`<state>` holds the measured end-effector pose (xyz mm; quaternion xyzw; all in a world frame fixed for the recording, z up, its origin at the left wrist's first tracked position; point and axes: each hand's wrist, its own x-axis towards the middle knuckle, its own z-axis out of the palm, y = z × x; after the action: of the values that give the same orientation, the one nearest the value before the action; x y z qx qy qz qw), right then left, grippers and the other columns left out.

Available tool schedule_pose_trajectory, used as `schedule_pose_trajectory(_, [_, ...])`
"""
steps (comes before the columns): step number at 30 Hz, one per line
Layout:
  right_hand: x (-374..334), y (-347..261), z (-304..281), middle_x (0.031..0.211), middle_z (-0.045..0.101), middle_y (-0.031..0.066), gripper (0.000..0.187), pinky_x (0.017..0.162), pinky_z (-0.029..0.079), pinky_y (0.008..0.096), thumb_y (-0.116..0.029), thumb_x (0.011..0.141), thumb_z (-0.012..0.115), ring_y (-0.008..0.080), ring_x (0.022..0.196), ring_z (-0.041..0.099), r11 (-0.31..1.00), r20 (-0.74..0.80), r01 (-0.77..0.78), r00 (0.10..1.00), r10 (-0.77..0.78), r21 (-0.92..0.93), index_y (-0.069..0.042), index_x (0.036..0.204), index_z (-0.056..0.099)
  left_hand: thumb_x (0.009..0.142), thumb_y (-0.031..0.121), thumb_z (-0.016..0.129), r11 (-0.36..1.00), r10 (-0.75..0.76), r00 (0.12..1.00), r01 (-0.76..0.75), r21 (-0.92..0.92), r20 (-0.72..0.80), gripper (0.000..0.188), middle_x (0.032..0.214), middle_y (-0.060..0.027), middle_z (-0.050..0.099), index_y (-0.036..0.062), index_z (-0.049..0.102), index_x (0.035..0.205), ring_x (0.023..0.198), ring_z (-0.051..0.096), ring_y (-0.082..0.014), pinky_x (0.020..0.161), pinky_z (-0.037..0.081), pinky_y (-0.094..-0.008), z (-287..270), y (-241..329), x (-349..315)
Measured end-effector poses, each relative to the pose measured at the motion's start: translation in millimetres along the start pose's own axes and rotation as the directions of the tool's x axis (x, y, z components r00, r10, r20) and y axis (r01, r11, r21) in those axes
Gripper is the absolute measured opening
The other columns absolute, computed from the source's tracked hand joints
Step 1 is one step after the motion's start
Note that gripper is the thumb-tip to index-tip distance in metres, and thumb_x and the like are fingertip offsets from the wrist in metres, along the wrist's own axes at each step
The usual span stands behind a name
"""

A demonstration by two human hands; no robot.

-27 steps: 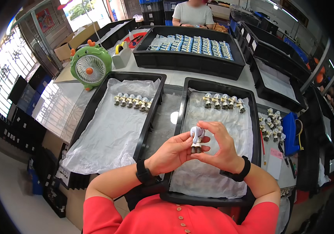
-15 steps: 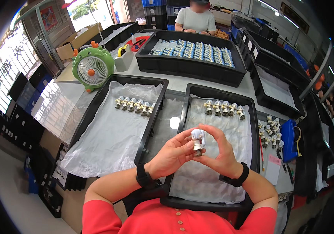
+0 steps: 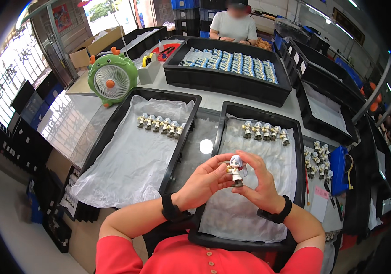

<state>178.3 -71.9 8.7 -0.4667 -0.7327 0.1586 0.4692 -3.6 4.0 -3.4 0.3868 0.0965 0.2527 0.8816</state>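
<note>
**Figurine pinched between 2 hands above the right tray**

Fingers of both hands close on 1 small figurine [image 3: 237, 169], a pale-haired doll with a white body and dark base. The left hand [image 3: 203, 181] grips its side with thumb and fingertips, while the right hand [image 3: 259, 182] curls round the other side, forefinger arched over the head. Both grips are narrow and shut on the figurine, which sits upright and raised off the surface, likely so it can be looked at from close up.

Directly below the figurine lies the right tray [image 3: 298, 150], black and lined with white wrap that probably cushions the pieces. Beyond the figurine, at that tray's far end, a row of 5 similar figurines [image 3: 266, 130] stands side by side. Left of the figurine is a second lined tray [image 3: 184, 132] with its own row of figurines [image 3: 161, 125] at the far end. Right of the figurine, loose figurines [image 3: 316, 157] cluster off the tray near a blue case [image 3: 339, 169].

Further beyond the figurine, a deep black bin [image 3: 232, 82] holds blue-and-white packets. A green desk fan [image 3: 112, 78] stands far left of it, and another person [image 3: 233, 25] works past the bin.
</note>
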Motion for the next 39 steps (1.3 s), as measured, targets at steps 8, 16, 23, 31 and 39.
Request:
schedule_pose_trajectory(8, [-2, -4, -5, 0.139, 0.044, 0.0109, 0.077, 0.104, 0.034, 0.0385, -0.023, 0.073, 0.080, 0.0249, 0.124, 0.044, 0.988, 0.020, -0.105, 0.994, 0.103, 0.115, -0.009, 0.137, 0.040, 0.098, 0.021, 0.047, 0.988, -0.050, 0.997, 0.059, -0.144, 0.062, 0.049, 0.127, -0.0068, 0.052, 0.0099, 0.030, 0.143, 0.119, 0.052, -0.0240, 0.097, 0.044, -0.0370, 4, 1, 1])
schedule_pose_trajectory(16, [-7, -1, -20, 0.109, 0.061, 0.0096, 0.043, 0.091, 0.043, 0.0301, -0.010, 0.079, 0.074, 0.0167, 0.101, 0.058, 0.927, 0.008, -0.217, 0.974, 0.225, 0.306, -0.001, 0.117, 0.056, 0.093, 0.012, 0.057, 0.998, -0.069, 0.992, 0.068, -0.009, -0.110, 0.056, 0.119, -0.0068, 0.055, 0.0096, 0.031, 0.143, 0.112, 0.058, -0.0236, 0.093, 0.047, -0.0339, 2, 3, 0])
schedule_pose_trajectory(23, [1, -9, -13, 0.117, 0.059, 0.0108, 0.056, 0.097, 0.040, 0.0341, -0.013, 0.074, 0.078, 0.0222, 0.113, 0.053, 0.970, -0.025, -0.182, 0.982, 0.189, 0.163, -0.004, 0.123, 0.053, 0.090, 0.001, 0.058, 0.969, 0.082, 0.994, -0.061, 0.239, -0.077, 0.059, 0.119, -0.0052, 0.051, 0.0074, 0.032, 0.143, 0.106, 0.057, -0.0169, 0.091, 0.048, -0.0304, 3, -4, 0])
schedule_pose_trajectory(31, [-2, -4, -2, 0.127, 0.054, 0.0108, 0.071, 0.099, 0.040, 0.0379, -0.013, 0.065, 0.082, 0.0291, 0.118, 0.049, 0.984, 0.073, -0.175, 0.981, 0.177, -0.033, -0.009, 0.129, 0.050, 0.085, -0.002, 0.063, 0.946, 0.120, 0.985, -0.077, 0.314, -0.121, 0.056, 0.104, 0.0000, 0.042, 0.0066, 0.042, 0.136, 0.099, 0.058, -0.0118, 0.082, 0.050, -0.0239, 0, -5, -1])
schedule_pose_trajectory(39, [-4, 2, 6, 0.125, 0.054, 0.0119, 0.072, 0.097, 0.043, 0.0368, -0.010, 0.065, 0.082, 0.0268, 0.117, 0.052, 0.985, 0.020, -0.171, 0.985, 0.171, 0.005, -0.007, 0.130, 0.048, 0.085, -0.001, 0.064, 0.931, 0.141, 0.980, -0.083, 0.357, -0.139, 0.057, 0.108, -0.0012, 0.042, 0.0065, 0.042, 0.136, 0.100, 0.058, -0.0124, 0.081, 0.050, -0.0235, 3, -2, -2])
